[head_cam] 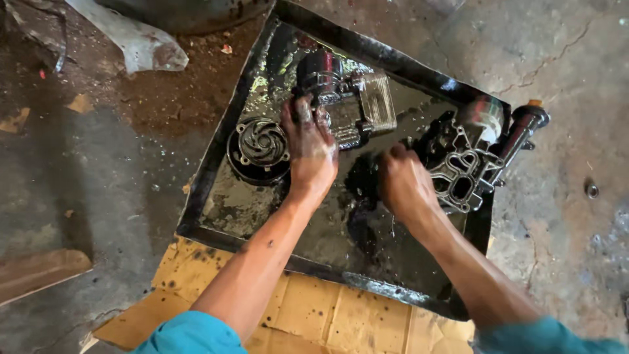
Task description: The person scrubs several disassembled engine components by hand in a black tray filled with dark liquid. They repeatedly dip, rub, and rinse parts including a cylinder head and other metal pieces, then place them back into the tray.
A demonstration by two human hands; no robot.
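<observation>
Down on a cracked concrete floor point(563, 59), a shallow black metal tray point(216, 164) holding dark oily liquid and greasy engine parts, its near edge resting on a flattened cardboard sheet point(308, 314).

At the tray's centre, left hand point(309, 147) pressed onto a ribbed metal housing point(347, 98), fingers curled and closed over its near-left corner, wet and shiny with oil. Housing lying toward twelve o'clock from that hand, long axis running roughly from ten o'clock to four o'clock, a finned block forming its right end. Clearly the nearer hand, already in contact.

Right hand point(403, 183) at about four o'clock from the housing, apart from it, fingers bunched down into the black liquid; whether anything sits in that grip cannot be told, fingertips being turned away and hidden.

Just beside the left hand at nine o'clock, a round pump part with a spiral impeller point(260, 145), face up in the tray. At three o'clock from the right hand, a flat cast plate with looping gasket channels point(462, 170), leaning on the tray's right corner, with a dark cylindrical piece point(521, 128) jutting over the rim. Beyond the tray at eleven o'clock, a crumpled plastic sheet point(141, 42) on oil-stained dirt.
</observation>
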